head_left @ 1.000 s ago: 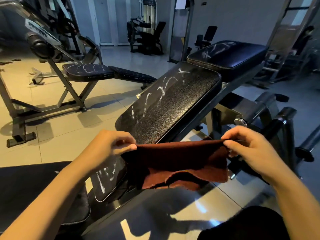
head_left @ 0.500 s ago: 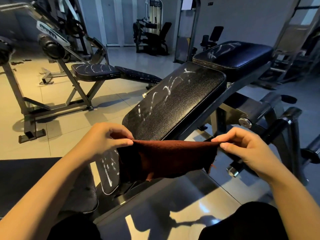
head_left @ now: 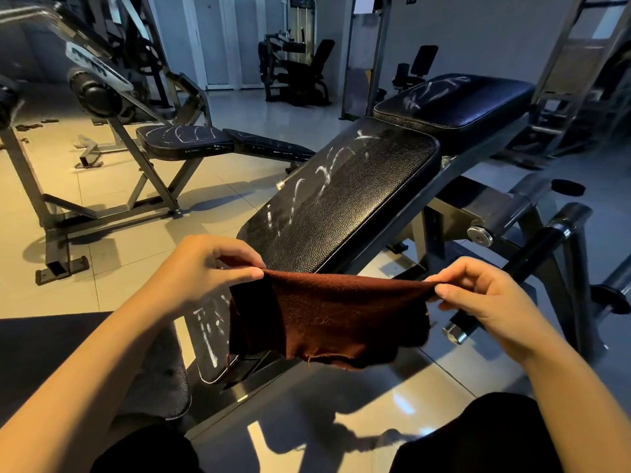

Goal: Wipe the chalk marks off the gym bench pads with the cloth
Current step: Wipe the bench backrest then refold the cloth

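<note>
Head view: one rust-brown cloth (head_left: 327,312) hangs stretched in the air between two hands, just in front of the near end of the bench. The left hand (head_left: 201,268) pinches its upper left corner between thumb and fingers; the right hand (head_left: 478,295) pinches the upper right corner the same way. The cloth's lower edge is ragged and droops freely.

Behind the cloth, three black pads of the near bench show chalk marks: the long sloping pad (head_left: 345,206), the raised pad (head_left: 454,104) beyond it, and a low pad (head_left: 208,339) whose right side is hidden by the cloth. A second bench (head_left: 184,141) stands well apart on the left, its pad also scribbled with chalk. A dark padded surface (head_left: 51,349) sits at the lower left, partly covered by the left forearm. Further gym machines (head_left: 293,70) stand dim and hard to make out at the back on the tiled floor (head_left: 112,189).
</note>
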Demonstrator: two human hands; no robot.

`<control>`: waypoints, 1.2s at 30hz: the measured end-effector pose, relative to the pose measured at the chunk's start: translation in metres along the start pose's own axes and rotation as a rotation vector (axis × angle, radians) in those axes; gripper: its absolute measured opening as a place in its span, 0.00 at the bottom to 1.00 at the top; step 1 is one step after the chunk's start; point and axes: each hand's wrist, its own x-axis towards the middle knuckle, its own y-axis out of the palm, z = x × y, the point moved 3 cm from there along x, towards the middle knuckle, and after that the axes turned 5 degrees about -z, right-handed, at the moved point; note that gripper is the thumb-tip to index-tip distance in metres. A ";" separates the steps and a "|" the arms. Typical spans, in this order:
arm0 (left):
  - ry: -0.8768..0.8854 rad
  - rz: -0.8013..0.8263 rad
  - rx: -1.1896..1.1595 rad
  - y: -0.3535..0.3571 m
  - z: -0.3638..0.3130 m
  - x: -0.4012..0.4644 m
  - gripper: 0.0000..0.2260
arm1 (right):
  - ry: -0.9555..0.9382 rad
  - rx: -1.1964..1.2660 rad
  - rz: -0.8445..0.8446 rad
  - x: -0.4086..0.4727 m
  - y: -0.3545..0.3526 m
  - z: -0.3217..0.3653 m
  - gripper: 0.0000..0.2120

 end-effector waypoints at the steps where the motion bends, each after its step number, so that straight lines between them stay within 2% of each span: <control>1: 0.008 0.004 -0.001 0.000 -0.001 0.000 0.11 | 0.002 -0.018 0.006 -0.001 -0.001 0.000 0.06; 7: 0.015 0.014 0.002 0.004 -0.002 0.001 0.12 | 0.017 -0.036 0.018 -0.002 -0.004 -0.004 0.07; 19: -0.004 0.007 -0.019 0.005 0.004 -0.003 0.12 | 0.055 0.176 0.022 -0.002 0.003 -0.012 0.06; 25: -0.007 0.003 -0.008 0.003 0.003 -0.006 0.13 | 0.024 -0.080 0.069 0.002 0.006 -0.018 0.08; 30: -0.015 0.008 0.069 0.000 0.007 -0.005 0.15 | 0.001 -0.126 0.221 0.001 0.011 -0.005 0.06; 32: -0.018 -0.002 0.075 -0.001 0.008 -0.004 0.15 | -0.013 -0.124 0.279 0.000 0.011 0.002 0.10; 34: -0.031 -0.007 0.062 -0.001 0.008 -0.004 0.15 | -0.066 -0.157 0.304 -0.001 0.010 0.007 0.12; 36: -0.042 -0.006 0.060 -0.002 0.009 -0.004 0.14 | -0.159 -0.254 0.255 0.000 0.010 0.008 0.10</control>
